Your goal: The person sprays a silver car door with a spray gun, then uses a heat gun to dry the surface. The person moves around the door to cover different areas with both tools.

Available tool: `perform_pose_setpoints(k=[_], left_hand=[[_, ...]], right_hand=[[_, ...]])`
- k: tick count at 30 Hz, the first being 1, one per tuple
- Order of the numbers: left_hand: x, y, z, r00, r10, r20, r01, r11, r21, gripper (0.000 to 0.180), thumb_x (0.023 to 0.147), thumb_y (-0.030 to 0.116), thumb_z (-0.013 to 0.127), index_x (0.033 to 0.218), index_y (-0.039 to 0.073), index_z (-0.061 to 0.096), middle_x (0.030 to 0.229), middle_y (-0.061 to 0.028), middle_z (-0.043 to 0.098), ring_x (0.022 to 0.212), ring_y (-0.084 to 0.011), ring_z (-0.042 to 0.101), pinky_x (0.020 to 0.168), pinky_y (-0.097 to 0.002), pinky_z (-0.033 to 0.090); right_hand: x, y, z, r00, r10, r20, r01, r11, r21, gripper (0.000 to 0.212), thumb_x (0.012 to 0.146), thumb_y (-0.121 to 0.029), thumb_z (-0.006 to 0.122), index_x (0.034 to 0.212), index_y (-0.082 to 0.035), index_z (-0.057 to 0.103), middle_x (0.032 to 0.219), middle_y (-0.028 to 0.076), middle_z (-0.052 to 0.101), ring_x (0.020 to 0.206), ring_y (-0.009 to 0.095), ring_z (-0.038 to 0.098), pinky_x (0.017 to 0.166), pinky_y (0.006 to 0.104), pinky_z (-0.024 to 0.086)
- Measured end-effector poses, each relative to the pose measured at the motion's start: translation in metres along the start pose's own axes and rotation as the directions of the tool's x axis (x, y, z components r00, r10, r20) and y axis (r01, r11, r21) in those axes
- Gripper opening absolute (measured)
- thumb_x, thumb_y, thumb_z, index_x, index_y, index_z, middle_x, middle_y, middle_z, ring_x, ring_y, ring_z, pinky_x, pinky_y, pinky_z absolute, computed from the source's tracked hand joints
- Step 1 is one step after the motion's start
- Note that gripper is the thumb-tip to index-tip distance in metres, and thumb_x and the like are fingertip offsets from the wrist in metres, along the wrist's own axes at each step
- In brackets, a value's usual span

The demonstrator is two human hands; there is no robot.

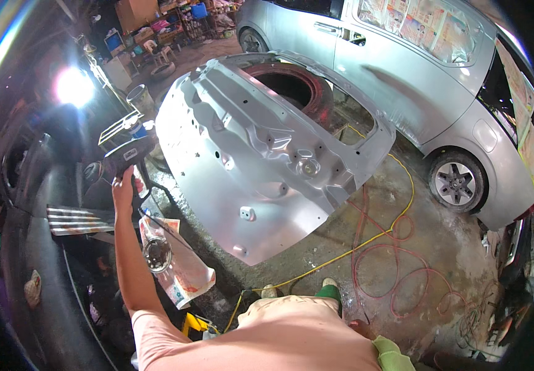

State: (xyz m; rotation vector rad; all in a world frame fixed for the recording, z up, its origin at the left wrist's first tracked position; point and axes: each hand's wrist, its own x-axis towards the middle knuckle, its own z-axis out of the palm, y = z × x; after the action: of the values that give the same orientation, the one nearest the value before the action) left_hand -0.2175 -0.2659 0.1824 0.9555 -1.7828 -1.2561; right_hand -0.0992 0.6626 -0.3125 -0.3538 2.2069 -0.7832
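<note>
My left hand (123,188) is closed round the handle of a black pistol-shaped power tool (132,154) with a pale label. The tool's round dark end points to the left, and a dark cable hangs below it. To the right of the tool lies a large silver car tailgate panel (236,161), its ribbed, holed side up and a window opening at its right. The panel rests over a big tyre with a red rim (316,93). My right hand cannot be made out.
A silver van (397,80) with papered windows stands at the right. Yellow hose (341,255) and red hose (397,247) loop over the wet floor. By my left forearm, a tin (157,255) sits on printed paper (189,281). A bright lamp (74,86) shines at far left.
</note>
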Motion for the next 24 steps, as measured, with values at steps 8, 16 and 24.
perform_pose_setpoints(k=[8, 16, 24], left_hand=[[0.108, -0.055, -0.016, 0.999, -0.025, 0.020, 0.023, 0.993, 0.118, 0.047, 0.087, 0.045, 0.073, 0.096, 0.000, 0.064, 0.065, -0.0059, 0.061, 0.054, -0.0139, 0.061, 0.051, -0.0283, 0.048], [0.131, -0.062, 0.000, 0.999, 0.009, 0.036, -0.010, 1.000, 0.026, 0.054, 0.085, 0.052, 0.074, 0.099, 0.002, 0.061, 0.066, -0.0049, 0.060, 0.054, -0.0129, 0.059, 0.051, -0.0282, 0.047], [0.116, -0.061, -0.028, 0.978, -0.043, 0.205, 0.045, 0.999, -0.005, 0.051, 0.087, 0.050, 0.072, 0.105, 0.006, 0.056, 0.069, -0.0018, 0.055, 0.054, -0.0119, 0.055, 0.052, -0.0282, 0.046]], right_hand=[[-0.025, -0.128, 0.056, 0.856, 0.517, 0.011, -0.445, 0.726, 0.525, 0.030, 0.091, -0.025, 0.069, 0.109, -0.002, 0.066, 0.097, 0.009, 0.068, 0.080, 0.023, 0.066, 0.069, 0.0376, 0.056], [-0.072, -0.103, 0.104, 0.824, 0.567, -0.007, -0.478, 0.700, 0.530, 0.022, 0.092, -0.020, 0.067, 0.106, -0.005, 0.066, 0.093, 0.007, 0.067, 0.077, 0.023, 0.066, 0.066, 0.0375, 0.055], [-0.083, -0.118, 0.125, 0.881, 0.441, 0.173, -0.381, 0.443, 0.811, 0.014, 0.093, -0.015, 0.065, 0.104, -0.007, 0.066, 0.090, 0.005, 0.066, 0.075, 0.024, 0.065, 0.063, 0.0373, 0.054]])
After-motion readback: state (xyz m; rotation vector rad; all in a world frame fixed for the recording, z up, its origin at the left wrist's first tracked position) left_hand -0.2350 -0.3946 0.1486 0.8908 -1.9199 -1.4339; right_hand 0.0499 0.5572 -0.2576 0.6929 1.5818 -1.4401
